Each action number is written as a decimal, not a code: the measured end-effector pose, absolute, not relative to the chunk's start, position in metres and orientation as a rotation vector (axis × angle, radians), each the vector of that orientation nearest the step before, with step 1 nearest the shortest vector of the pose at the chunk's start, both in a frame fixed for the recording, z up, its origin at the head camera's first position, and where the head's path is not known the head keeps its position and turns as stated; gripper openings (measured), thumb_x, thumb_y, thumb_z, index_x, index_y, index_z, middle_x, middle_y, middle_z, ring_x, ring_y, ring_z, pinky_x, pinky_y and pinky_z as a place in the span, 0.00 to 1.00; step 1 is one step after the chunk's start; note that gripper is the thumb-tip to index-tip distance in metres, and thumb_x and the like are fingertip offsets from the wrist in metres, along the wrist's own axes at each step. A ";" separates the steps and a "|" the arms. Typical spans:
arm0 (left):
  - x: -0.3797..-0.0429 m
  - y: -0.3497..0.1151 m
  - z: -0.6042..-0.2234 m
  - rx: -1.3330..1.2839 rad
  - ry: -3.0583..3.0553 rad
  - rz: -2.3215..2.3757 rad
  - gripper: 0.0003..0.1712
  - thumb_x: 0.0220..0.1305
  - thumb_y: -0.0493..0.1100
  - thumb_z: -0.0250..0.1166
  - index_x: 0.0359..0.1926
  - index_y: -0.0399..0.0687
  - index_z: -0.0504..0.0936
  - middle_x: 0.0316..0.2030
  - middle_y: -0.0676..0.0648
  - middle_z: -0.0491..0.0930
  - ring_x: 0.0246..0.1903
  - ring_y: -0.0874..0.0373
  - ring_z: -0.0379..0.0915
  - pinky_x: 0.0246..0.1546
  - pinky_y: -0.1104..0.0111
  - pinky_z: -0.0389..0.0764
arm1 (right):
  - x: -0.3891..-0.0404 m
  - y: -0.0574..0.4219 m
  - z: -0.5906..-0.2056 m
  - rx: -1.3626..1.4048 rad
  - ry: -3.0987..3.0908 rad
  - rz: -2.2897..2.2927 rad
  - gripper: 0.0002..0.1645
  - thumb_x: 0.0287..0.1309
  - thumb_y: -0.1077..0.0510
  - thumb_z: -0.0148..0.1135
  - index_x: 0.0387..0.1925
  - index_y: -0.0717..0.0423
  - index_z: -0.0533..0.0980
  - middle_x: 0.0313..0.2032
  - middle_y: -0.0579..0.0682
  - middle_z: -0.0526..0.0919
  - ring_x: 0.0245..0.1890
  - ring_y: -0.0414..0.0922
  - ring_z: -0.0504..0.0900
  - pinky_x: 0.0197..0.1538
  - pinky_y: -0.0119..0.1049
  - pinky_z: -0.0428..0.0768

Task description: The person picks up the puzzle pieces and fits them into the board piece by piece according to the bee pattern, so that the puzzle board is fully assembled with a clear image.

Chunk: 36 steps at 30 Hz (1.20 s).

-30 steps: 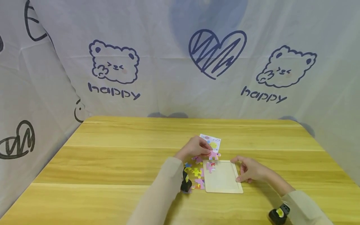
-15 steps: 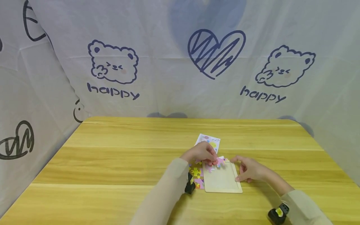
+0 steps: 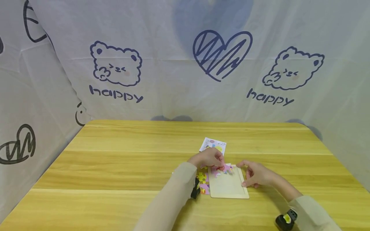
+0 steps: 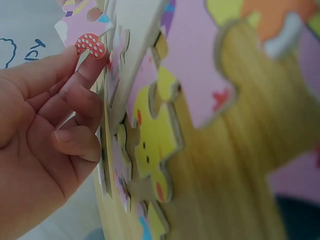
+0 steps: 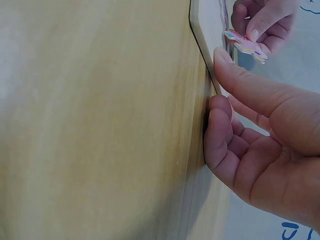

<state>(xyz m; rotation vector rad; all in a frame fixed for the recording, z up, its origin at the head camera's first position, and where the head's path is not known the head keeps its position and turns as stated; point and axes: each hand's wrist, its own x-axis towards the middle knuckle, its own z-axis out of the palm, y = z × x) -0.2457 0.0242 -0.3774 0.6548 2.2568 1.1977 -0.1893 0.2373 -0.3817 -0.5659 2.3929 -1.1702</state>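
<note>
My left hand point(image 3: 208, 157) pinches a pink jigsaw piece point(image 4: 80, 25) with a red polka-dot patch between thumb and index finger. It holds the piece over the upper part of a light wooden puzzle tray point(image 3: 226, 188). In the right wrist view that jigsaw piece appears tilted above the tray. Another pink piece point(image 3: 215, 173) lies inside the tray at its upper left, partly overlapped by the held one. My right hand point(image 3: 257, 175) grips the tray's right edge, thumb on the rim and the other fingers curled at its side.
Several loose jigsaw pieces lie on the wooden table left of the tray, among them a yellow piece point(image 4: 155, 142) with a face and pink ones point(image 3: 204, 188), partly hidden by the left forearm. A printed picture card point(image 3: 218, 146) lies behind the left hand. A cloth backdrop hangs behind the table.
My left hand has moved right and toward me, bringing the pink jigsaw piece from behind the tray's back edge to over its upper part. The right hand stays on the tray's edge.
</note>
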 end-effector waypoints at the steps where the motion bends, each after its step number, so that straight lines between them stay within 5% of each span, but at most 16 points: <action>1: -0.246 0.024 -0.378 0.650 2.247 1.202 0.06 0.57 0.31 0.59 0.24 0.37 0.77 0.14 0.50 0.67 0.12 0.63 0.57 0.14 0.76 0.60 | -0.189 0.237 -0.382 -0.566 2.393 -1.171 0.38 0.44 0.64 0.68 0.54 0.73 0.60 0.18 0.49 0.70 0.13 0.39 0.65 0.15 0.29 0.67; 36: -0.245 0.028 -0.377 0.723 2.575 0.902 0.08 0.51 0.37 0.67 0.19 0.43 0.79 0.16 0.54 0.73 0.14 0.66 0.62 0.15 0.78 0.64 | -0.190 0.239 -0.384 -0.559 2.413 -1.141 0.40 0.44 0.61 0.68 0.55 0.73 0.60 0.18 0.50 0.70 0.13 0.39 0.66 0.16 0.29 0.68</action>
